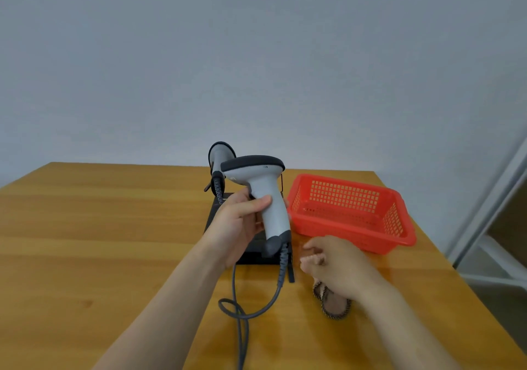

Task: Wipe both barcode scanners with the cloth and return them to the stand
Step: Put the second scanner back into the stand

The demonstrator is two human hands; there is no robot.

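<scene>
Holding: my left hand (242, 221) wraps the handle of the near scanner (263, 198), thumb across the front, gripping it above the table.
Right hand: my right hand (339, 267) is closed loosely on the cloth (333, 304), bunched under the palm and touching the tabletop.
Scanner axis: the handle runs nearly upright, tilted slightly, butt end down and toward me; the dark-capped head sits on top and points left.
Cable: the grey cable (242, 312) drops from the butt, loops on the wood and runs off the near edge.
Stand: the black stand (256, 252) sits just behind my left hand, mostly hidden by it.
Second scanner: the far scanner (219, 158) rests on the stand's far end, head up.
Basket: the red basket (350, 212) sits right of the stand, close to it.
Room: the wooden table (99, 227) lies open to my left; its right edge falls away just beyond the basket.
</scene>
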